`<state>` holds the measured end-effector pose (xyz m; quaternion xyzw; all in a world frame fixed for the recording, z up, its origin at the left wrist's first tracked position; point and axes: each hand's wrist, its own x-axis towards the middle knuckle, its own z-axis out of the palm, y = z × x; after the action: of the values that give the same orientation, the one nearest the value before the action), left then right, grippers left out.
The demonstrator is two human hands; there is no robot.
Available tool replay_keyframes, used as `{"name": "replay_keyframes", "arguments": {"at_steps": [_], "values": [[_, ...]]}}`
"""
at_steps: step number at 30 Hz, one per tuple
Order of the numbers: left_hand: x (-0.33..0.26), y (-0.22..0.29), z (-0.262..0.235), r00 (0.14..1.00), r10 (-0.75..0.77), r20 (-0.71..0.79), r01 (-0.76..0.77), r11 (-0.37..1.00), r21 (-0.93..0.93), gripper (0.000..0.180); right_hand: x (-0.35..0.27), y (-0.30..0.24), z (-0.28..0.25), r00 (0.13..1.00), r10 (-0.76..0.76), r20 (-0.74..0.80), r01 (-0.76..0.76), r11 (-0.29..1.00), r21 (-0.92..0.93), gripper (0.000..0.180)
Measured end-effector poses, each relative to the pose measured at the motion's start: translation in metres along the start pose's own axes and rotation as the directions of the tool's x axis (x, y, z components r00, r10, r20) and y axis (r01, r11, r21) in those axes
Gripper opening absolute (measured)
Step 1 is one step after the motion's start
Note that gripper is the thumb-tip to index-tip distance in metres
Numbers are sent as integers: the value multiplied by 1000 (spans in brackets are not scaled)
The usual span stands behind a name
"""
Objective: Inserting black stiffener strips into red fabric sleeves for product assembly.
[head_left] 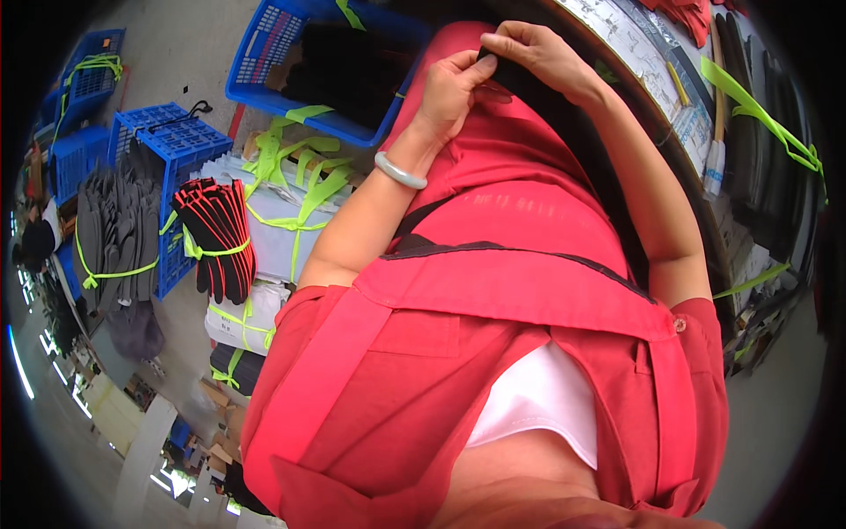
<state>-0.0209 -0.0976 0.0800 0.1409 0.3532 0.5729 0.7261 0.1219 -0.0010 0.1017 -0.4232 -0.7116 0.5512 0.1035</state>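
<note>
Both my hands are together above my lap, at the top middle of the view, at the end of a piece of black cloth [520, 84]. My left hand [448, 95], with a pale bangle [401, 171] on its wrist, pinches the cloth's edge between thumb and fingers. Close on the right, my right hand [545, 60] has its fingers bent over the same edge, the thumb pointing toward the left hand. The cloth's exact shape is not clear, as dark material runs on behind my right forearm. A red apron [520, 203] covers my lap.
Left of my knees stands a blue crate [374, 137] with dark pieces inside. Nearby are a tied bundle of black-and-red gloves [220, 238], a grey glove bundle [119, 229] and white tied packs [282, 242]. A worktable [656, 75] edges my right side, with dark stacked material [775, 115] beyond.
</note>
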Motion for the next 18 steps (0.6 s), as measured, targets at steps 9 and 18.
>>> {"name": "replay_keyframes", "arguments": {"at_steps": [9,18], "values": [[9,-4,-15,981,191,29,-193,957,215,17,-1,-9,-13,997,72,-15,-66,971,228,36],[4,8,-9,980,-101,173,95,995,38,22,-13,4,-2,994,-108,-31,112,976,185,30]]}}
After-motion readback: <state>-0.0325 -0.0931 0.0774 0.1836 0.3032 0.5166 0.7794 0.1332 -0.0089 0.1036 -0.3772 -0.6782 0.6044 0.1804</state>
